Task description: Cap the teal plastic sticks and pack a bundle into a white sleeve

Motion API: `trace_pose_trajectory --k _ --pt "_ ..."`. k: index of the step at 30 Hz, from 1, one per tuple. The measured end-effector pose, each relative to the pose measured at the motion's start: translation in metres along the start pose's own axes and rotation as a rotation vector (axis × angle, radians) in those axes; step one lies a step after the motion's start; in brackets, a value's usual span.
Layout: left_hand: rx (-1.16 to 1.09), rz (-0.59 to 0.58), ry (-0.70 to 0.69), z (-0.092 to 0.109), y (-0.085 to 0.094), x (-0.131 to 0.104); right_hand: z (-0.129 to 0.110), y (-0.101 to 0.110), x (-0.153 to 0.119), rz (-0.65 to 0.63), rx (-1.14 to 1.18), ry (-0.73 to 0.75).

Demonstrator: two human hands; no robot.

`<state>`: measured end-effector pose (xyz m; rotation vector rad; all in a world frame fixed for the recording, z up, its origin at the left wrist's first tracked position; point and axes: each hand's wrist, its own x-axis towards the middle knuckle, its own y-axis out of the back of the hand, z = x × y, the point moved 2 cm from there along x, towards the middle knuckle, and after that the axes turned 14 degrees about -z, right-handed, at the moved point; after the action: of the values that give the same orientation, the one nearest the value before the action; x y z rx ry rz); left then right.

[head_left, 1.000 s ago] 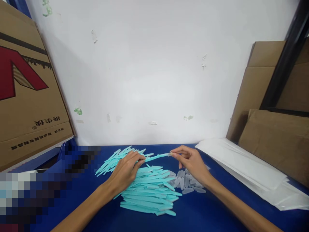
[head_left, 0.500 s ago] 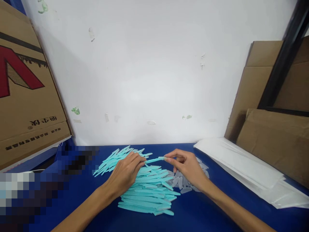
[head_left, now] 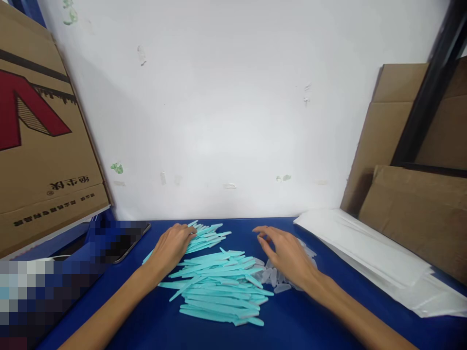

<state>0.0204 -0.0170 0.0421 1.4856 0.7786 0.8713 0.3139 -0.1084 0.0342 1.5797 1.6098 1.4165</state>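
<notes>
My left hand (head_left: pixel 174 247) rests over the back pile of turquoise sticks (head_left: pixel 207 237), its fingers bent down at the pile's upper part; what they hold, if anything, is hidden. A larger pile of turquoise sticks (head_left: pixel 222 291) lies in front, nearer to me. My right hand (head_left: pixel 286 253) hovers to the right of both piles, thumb and fingers apart with nothing between them. Beneath and beside it are small translucent pieces (head_left: pixel 277 277), partly covered by the hand.
White plastic sheets or bags (head_left: pixel 365 248) lie on the blue table (head_left: pixel 292 325) at the right. Cardboard (head_left: pixel 416 214) leans behind them. A large printed carton (head_left: pixel 47 146) stands at the left, near a phone (head_left: pixel 136 241). A white wall (head_left: pixel 226 107) rises behind.
The turquoise stick that was between my hands is no longer there. My left hand has moved left onto the back pile. The fingers of my right hand have opened.
</notes>
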Motion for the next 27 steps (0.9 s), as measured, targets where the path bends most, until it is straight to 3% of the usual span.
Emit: trace_pose_trajectory --k 3,5,9,11,15,20,27 --pt "-0.019 -0.025 0.001 0.0 -0.004 0.0 0.0 -0.001 0.0 -0.008 -0.023 -0.013" --pt "-0.056 0.025 -0.035 0.003 -0.005 -0.001 0.003 -0.001 0.0 0.007 -0.085 -0.063" --pt "-0.181 0.113 -0.217 0.019 0.001 -0.006 0.015 0.004 0.001 0.013 -0.31 -0.17" --pt "-0.249 0.063 -0.296 0.03 0.006 -0.011 0.024 0.007 0.001 -0.021 -0.416 -0.216" --pt "-0.311 -0.083 -0.319 0.042 0.014 -0.02 0.04 0.013 -0.002 -0.127 -0.535 -0.348" --pt "-0.385 -0.181 -0.294 0.042 0.013 -0.024 0.045 0.018 -0.004 -0.221 -0.499 -0.458" --pt "-0.43 -0.157 -0.312 0.042 0.003 -0.018 0.055 0.036 -0.006 -0.251 -0.297 -0.467"
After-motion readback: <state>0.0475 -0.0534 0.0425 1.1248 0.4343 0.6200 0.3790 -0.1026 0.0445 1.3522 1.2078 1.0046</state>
